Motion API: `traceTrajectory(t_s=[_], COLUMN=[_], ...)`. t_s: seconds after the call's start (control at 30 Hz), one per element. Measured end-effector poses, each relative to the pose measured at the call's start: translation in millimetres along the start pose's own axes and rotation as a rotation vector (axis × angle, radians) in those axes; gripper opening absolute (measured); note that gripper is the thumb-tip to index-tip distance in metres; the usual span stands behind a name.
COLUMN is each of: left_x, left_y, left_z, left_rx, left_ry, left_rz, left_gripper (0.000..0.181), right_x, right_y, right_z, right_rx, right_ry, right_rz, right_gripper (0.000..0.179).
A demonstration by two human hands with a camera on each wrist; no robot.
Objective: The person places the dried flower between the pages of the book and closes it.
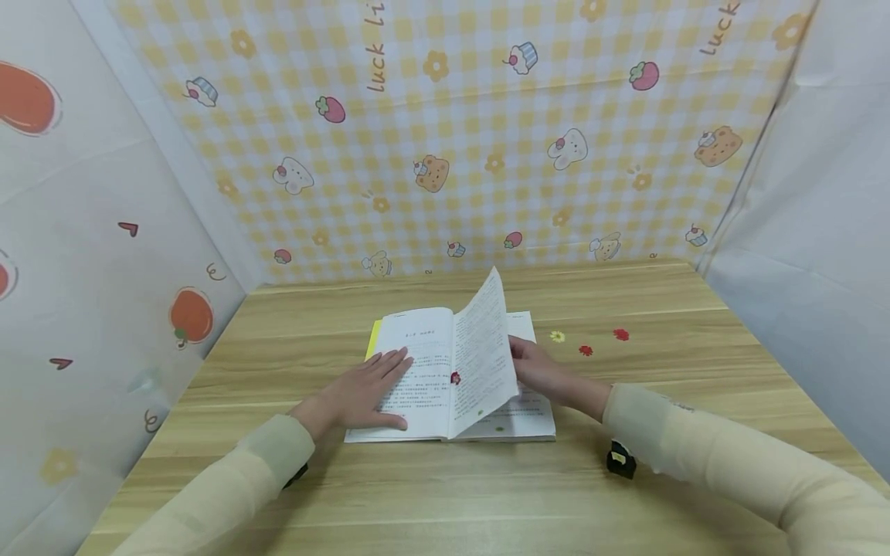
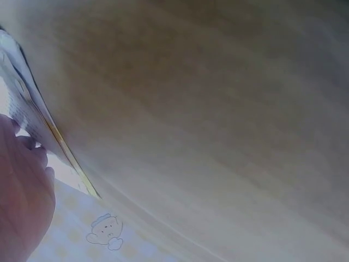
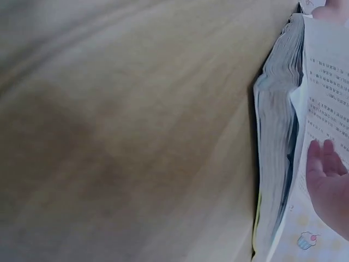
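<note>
An open book [image 1: 410, 386] lies on the wooden table, one page [image 1: 483, 355] raised from its right half. My left hand [image 1: 365, 390] rests spread out on the left page, its palm down. Behind the raised page is my right hand [image 1: 545, 372], its fingertips partly hidden by the paper. In the right wrist view the fingers of that right hand [image 3: 330, 185] lie against the printed paper. A small dark red flower [image 1: 455, 378] sits near the book's fold, and a tiny yellow-green one [image 1: 480, 412] shows low on the raised page.
Right of the book lie a pale yellow flower [image 1: 558, 337] and two red flowers, one nearer [image 1: 586, 350] and one farther [image 1: 621, 334]. Behind the table [image 1: 487, 494] hangs a yellow checked cloth [image 1: 487, 139]. A black wrist device [image 1: 621, 461] hangs under the right sleeve.
</note>
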State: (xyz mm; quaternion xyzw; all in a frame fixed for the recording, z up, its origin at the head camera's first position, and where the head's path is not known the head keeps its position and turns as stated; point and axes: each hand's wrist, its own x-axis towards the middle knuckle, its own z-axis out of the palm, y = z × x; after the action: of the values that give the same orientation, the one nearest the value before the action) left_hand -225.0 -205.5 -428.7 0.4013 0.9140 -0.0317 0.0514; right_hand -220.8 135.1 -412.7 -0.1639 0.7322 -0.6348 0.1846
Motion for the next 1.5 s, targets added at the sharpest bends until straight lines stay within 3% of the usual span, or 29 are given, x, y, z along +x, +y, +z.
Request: traceTrajectory(t_s=[0.17,0.43,0.63,0.77,0.93,1.13,1.3,1.5], left_x=[-1.1,-7.9,-14.3,-20.0,-25.6,-30.7,-32.5,-34.0], left_y=[0.1,-6.4,-11.2,-16.5,-26.4,-36.6,-43.3,-50.0], left_z=[0.0,3.7,1.5,0.0,-2.2,-5.0,-8.8,-17.2], left_rx=[-0.009,-0.041,-0.084,-0.129,-0.152,-0.174,-0.218,-0.252], left_ry=[0.021,0.026,0.053,0.105,0.170,0.314,0.411,0.484], left_rz=[0.008,-0.003,0.001,0.002,-0.011,0.024,0.017,0.020], left_gripper=[0.106,0.105,0.101,0.097,0.090,0.074,0.065,0.062], right_x=[5.4,11.6,16.0,16.8,17.4,19.2,22.0,24.2], right_y=[0.1,-1.3,5.5,7.8,7.4,6.7,8.3,7.9], right_z=[6.8,23.4,29.0,31.0,32.1,32.8,34.8,36.5], right_rx=[-0.256,-0.772,-1.043,-1.131,-1.209,-1.265,-1.334,-1.387], right_ry=[-0.129,-0.155,-0.204,-0.254,-0.323,-0.378,-0.414,-0.442], right_rz=[-0.129,-0.257,-0.428,-0.494,-0.497,-0.539,-0.555,-0.569], right_gripper=[0.049,0.090,0.104,0.103,0.095,0.086,0.083,0.078])
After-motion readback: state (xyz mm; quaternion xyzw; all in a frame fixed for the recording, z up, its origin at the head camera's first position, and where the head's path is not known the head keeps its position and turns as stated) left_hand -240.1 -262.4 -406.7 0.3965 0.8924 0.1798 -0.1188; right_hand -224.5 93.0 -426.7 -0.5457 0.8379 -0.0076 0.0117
